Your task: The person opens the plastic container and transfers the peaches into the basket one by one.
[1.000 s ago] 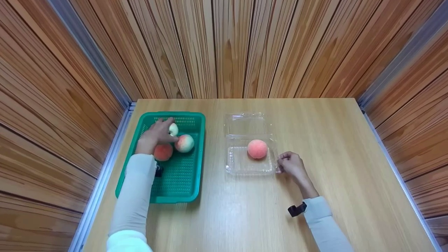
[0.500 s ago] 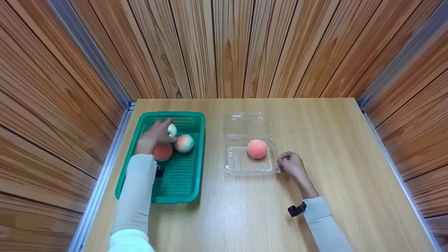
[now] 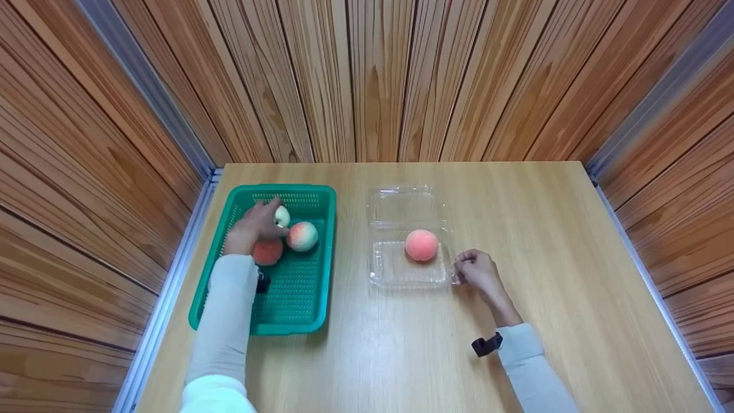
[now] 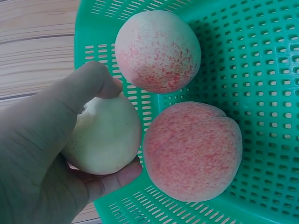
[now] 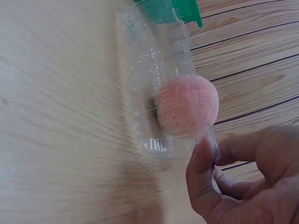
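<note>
At the far end of a green basket (image 3: 289, 312), my left hand (image 3: 255, 226) grips a pale peach (image 4: 105, 135), thumb on one side and fingers curled round the other. Two more peaches lie beside it in the basket: a red one (image 3: 268, 252) and a pink-and-white one (image 3: 302, 237). My right hand (image 3: 477, 271) pinches the rim of a clear plastic clamshell box (image 5: 154, 135) at its right side. A pink peach (image 3: 421, 245) sits in the box's near half, toward the right. The lid (image 3: 404, 205) lies folded back.
Basket and box stand side by side on a light wooden table (image 3: 395, 355), with a strip of tabletop between them. Wood-plank walls (image 3: 378, 80) rise behind the table and at both sides. A black wrist camera (image 3: 486, 345) is strapped to the right wrist.
My left hand and the pale peach have shifted very slightly nearer within the basket. The right hand keeps its pinch on the box rim, and the other peaches stay in place.
</note>
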`<action>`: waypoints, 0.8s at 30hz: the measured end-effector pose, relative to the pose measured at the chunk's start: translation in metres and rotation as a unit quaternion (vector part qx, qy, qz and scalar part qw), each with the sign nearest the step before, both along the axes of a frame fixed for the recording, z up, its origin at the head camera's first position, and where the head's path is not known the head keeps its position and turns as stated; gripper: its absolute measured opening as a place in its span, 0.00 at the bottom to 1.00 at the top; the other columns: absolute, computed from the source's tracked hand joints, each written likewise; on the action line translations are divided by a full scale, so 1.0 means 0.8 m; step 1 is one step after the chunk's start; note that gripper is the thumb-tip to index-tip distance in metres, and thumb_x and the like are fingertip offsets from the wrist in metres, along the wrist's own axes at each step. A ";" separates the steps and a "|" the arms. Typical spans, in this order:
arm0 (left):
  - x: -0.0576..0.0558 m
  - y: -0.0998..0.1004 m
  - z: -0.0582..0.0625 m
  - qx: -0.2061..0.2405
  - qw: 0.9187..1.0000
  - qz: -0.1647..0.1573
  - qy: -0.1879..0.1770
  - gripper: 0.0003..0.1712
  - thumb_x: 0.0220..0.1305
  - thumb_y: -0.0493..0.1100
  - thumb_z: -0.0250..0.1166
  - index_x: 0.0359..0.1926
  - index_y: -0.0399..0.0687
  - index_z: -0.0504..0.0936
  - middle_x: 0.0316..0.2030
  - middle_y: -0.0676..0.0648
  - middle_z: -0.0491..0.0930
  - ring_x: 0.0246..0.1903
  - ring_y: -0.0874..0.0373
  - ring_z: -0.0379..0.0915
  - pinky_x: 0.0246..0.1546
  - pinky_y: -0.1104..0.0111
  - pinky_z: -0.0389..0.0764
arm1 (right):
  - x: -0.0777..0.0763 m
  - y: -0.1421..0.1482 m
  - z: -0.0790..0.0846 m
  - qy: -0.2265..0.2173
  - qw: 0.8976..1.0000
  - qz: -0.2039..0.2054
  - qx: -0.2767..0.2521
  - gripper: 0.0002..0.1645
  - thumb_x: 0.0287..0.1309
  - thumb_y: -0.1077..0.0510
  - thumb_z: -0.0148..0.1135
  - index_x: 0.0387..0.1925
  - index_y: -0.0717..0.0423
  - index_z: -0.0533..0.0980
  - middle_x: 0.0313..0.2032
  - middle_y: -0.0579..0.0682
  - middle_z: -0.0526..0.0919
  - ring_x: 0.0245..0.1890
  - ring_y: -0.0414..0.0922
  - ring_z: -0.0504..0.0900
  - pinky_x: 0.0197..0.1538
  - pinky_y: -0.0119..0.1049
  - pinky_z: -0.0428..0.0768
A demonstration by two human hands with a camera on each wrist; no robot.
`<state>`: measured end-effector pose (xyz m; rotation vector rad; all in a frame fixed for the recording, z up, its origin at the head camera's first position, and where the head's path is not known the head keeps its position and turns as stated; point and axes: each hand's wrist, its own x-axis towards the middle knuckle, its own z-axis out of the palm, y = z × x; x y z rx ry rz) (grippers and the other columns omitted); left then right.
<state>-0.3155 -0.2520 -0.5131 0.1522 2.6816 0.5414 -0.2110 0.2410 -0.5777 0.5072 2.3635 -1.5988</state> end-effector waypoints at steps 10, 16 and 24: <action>0.000 0.000 -0.007 0.005 1.000 0.012 -0.002 0.51 0.72 0.56 0.65 0.85 0.48 0.50 0.81 0.23 0.48 0.78 0.24 0.51 0.72 0.31 0.64 | 0.000 0.001 -0.002 0.005 1.000 -0.001 -0.014 0.11 0.69 0.69 0.55 0.49 0.73 0.75 0.30 0.51 0.80 0.26 0.41 0.82 0.31 0.33 0.85; -0.001 0.000 -0.010 0.017 1.000 0.016 -0.009 0.55 0.73 0.57 0.64 0.87 0.47 0.43 0.81 0.22 0.45 0.78 0.23 0.50 0.73 0.32 0.63 | -0.001 0.001 -0.003 0.009 1.000 -0.003 -0.026 0.10 0.69 0.69 0.54 0.47 0.73 0.75 0.27 0.50 0.79 0.25 0.40 0.81 0.29 0.32 0.85; -0.004 -0.001 -0.015 0.022 0.999 0.020 -0.012 0.55 0.74 0.57 0.64 0.86 0.47 0.42 0.82 0.22 0.40 0.78 0.21 0.48 0.74 0.31 0.62 | -0.001 0.001 -0.001 0.006 1.000 -0.004 -0.023 0.10 0.69 0.69 0.54 0.48 0.73 0.75 0.29 0.50 0.79 0.25 0.41 0.82 0.30 0.32 0.85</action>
